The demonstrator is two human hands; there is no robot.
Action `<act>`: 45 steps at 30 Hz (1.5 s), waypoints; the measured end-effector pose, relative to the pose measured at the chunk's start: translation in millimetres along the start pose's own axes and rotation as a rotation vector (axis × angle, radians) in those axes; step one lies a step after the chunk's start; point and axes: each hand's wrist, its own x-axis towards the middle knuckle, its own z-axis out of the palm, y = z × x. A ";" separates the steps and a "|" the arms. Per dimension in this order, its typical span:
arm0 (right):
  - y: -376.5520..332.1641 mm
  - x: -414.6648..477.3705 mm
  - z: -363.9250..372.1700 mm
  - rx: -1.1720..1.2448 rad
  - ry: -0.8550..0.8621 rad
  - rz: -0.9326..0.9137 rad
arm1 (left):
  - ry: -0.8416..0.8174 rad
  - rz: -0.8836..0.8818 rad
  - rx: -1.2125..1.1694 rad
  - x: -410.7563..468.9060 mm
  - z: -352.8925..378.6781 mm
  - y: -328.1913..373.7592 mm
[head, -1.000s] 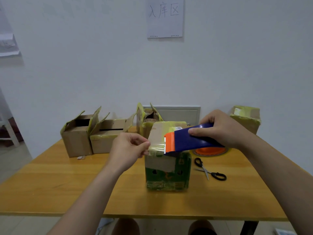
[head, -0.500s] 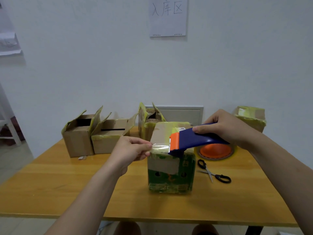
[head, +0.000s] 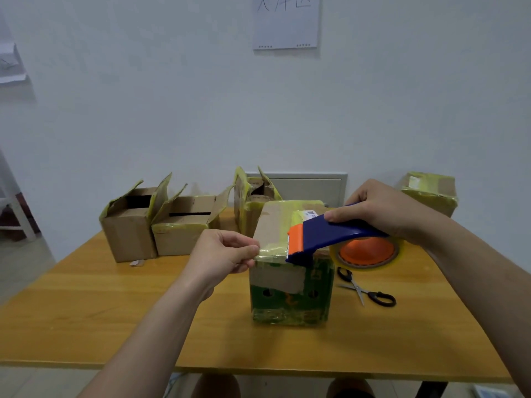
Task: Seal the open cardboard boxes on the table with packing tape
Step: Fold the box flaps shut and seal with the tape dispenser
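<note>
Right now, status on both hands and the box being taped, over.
Left hand pinches yellowish tape end at top front edge of green-printed cardboard box. Right hand grips blue-and-orange tape dispenser above it. Black-handled scissors lie apart, not blocking.

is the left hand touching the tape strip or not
Touching. The head view shows the left hand pinching the free end of the tape strip stretched from the dispenser.

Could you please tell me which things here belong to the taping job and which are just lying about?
Job: tape dispenser in the right hand; tape end pinched by the left hand; green box; three open boxes behind.
Lying about: scissors; wall notice; taped box, far right.
</note>
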 end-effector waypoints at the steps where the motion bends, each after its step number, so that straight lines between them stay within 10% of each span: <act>1: -0.4 1.1 0.5 -0.007 0.002 0.004 | -0.003 0.005 0.012 0.0 0.0 0.4; 20: -0.6 0.9 -7.3 -0.028 -0.087 0.029 | -0.377 -0.070 0.241 48.3 24.9 -10.1; 33: 25.6 -9.2 -19.8 0.049 -0.092 0.044 | -0.338 -0.081 0.260 45.7 24.5 -11.1; 45: 33.2 -3.6 -9.8 0.042 -0.050 0.019 | -0.312 0.141 0.824 67.2 62.3 25.8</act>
